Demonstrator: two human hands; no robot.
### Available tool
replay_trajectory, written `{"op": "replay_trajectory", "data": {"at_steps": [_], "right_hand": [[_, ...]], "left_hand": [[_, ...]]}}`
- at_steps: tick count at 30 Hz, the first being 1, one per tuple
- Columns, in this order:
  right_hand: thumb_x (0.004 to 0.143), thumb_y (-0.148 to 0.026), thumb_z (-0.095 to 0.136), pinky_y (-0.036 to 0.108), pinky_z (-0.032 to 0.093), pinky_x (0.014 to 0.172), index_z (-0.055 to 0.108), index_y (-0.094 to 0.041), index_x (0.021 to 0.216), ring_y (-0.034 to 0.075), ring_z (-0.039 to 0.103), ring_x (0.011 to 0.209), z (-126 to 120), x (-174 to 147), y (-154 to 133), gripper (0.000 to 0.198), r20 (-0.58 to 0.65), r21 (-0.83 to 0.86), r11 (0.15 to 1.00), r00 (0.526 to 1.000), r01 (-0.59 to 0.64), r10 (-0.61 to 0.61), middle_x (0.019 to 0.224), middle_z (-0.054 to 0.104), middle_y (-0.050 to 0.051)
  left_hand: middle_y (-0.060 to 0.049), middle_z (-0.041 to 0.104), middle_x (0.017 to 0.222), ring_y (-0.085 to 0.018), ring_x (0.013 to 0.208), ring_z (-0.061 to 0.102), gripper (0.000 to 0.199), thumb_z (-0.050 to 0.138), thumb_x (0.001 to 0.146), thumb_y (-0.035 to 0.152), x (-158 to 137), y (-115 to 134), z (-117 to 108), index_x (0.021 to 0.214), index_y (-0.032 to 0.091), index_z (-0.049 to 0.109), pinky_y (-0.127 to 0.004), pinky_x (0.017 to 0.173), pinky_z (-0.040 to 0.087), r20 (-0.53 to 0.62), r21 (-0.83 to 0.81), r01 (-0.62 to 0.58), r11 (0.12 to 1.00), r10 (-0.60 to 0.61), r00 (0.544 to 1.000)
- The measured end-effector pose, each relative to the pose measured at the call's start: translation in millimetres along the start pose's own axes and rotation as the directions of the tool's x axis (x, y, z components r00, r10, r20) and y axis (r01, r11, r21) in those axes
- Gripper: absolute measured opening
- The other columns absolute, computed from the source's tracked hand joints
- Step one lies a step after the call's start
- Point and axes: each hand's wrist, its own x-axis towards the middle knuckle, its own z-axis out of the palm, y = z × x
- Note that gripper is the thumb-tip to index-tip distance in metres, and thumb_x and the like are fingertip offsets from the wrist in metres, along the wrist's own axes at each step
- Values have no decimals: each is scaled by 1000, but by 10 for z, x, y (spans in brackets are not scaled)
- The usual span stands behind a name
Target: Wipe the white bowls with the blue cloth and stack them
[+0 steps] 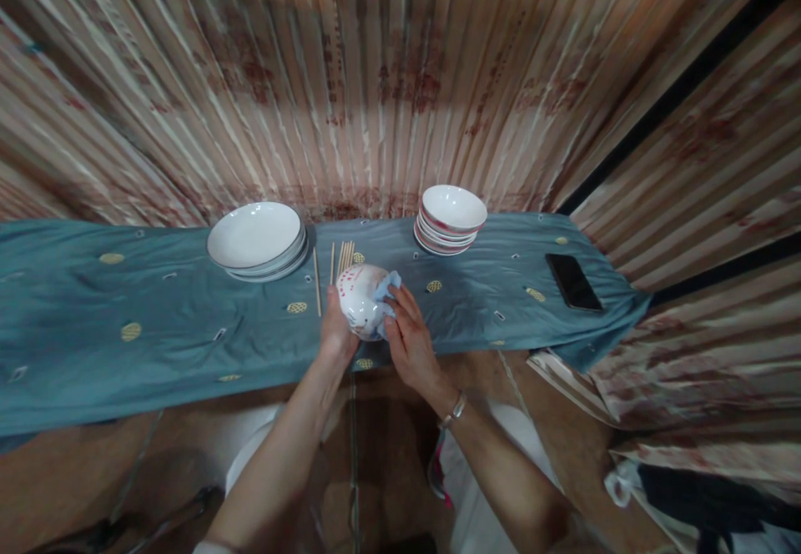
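A white bowl (361, 297) with red and dark markings is held up over the front part of the table, its outer side facing me. My left hand (338, 329) grips its left edge, with the fingers mostly hidden behind it. My right hand (410, 337) is closed on a light blue cloth (388, 289) and presses it against the bowl's right side. Just behind the bowl lie several wooden chopsticks (346, 254), partly covered by it. One separate chopstick (317, 283) rests to the left of them.
A stack of white plates (256, 237) stands left of the chopsticks. Back right is a stack of red-banded white bowls (451, 212). A black phone (573, 281) lies near the right end of the blue tablecloth (175, 312). Pleated curtains (388, 78) hang behind the table.
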Motion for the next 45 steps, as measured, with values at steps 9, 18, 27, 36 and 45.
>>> {"op": "replay_trajectory", "data": {"at_steps": [9, 18, 27, 36, 45], "right_hand": [[103, -32, 32, 50, 30, 121, 55, -11, 136, 24, 29, 149, -35, 133, 95, 46, -30, -97, 995, 999, -26, 24, 152, 45, 17], [96, -43, 44, 42, 45, 108, 70, -19, 108, 23, 61, 120, -213, 94, 221, 38, -80, 206, 954, 968, -219, 239, 123, 69, 12], [66, -53, 67, 27, 48, 57, 60, -21, 65, 14, 56, 57, -353, 192, 441, 33, 4, 781, 424, 683, -458, 730, 57, 59, -3], [85, -52, 58, 24, 43, 61, 68, -20, 80, 13, 56, 63, -535, 117, 234, 34, -86, 416, 818, 878, -397, 470, 68, 62, -3], [92, -56, 49, 35, 52, 72, 61, -15, 126, 27, 71, 79, -738, 68, 142, 55, -82, -123, 955, 962, -270, 261, 96, 75, 13]], "left_hand": [[-12, 76, 109, -22, 106, 71, 51, 33, 102, 45, 19, -100, -23, 125, 12, 65, -33, 97, 53, 19, 77, -26, 997, 24, 1000], [-13, 78, 96, -26, 103, 72, 45, 45, 96, 45, -77, -38, 84, 111, 9, 68, -39, 100, 51, 116, -15, -14, 1000, 15, 993], [-8, 77, 79, -30, 90, 74, 52, 88, 49, 25, -117, -97, 13, 96, 11, 70, -39, 86, 57, 201, 128, -136, 982, 109, 974], [-4, 72, 67, -18, 58, 63, 29, 86, 57, 35, -275, -195, 77, 73, 15, 73, -30, 60, 51, 358, 441, -300, 846, 141, 923], [-11, 70, 92, -29, 92, 64, 13, 62, 79, 17, -392, -225, 138, 85, 19, 72, -46, 95, 48, 802, 589, -808, 26, 99, 589]]}}
